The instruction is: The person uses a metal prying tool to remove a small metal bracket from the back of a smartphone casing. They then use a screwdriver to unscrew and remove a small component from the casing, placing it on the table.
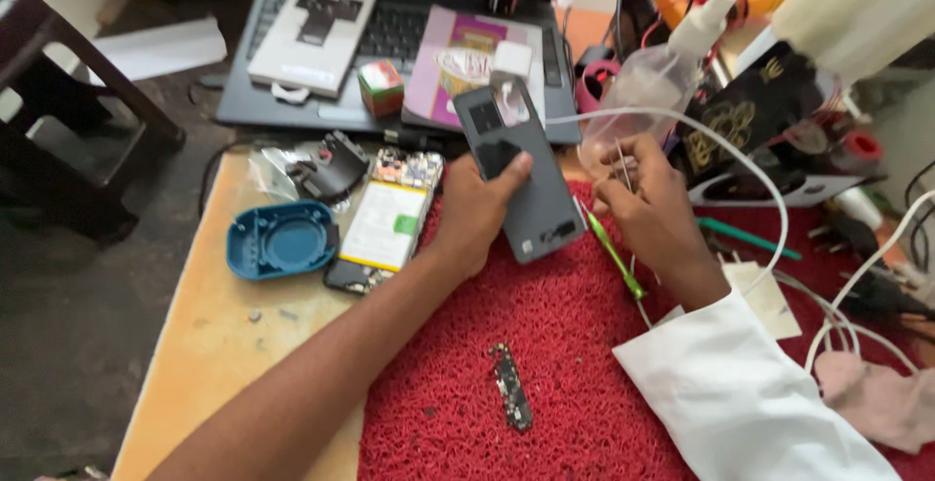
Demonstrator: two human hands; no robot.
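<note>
Nearest the camera, a small dark circuit strip (pixel 511 399) lies alone on the red mat (pixel 565 345). Above it, the left hand (pixel 477 210) grips a grey phone back cover (pixel 518 171) by its left edge, tilted over the mat. Just beside it, the right hand (pixel 648 199) pinches metal tweezers (pixel 623 165). Left, an opened phone (pixel 385 223) and a blue tray (pixel 280 239) sit near the table edge; a white box (pixel 314 31) rests on the laptop (pixel 390 43).
</note>
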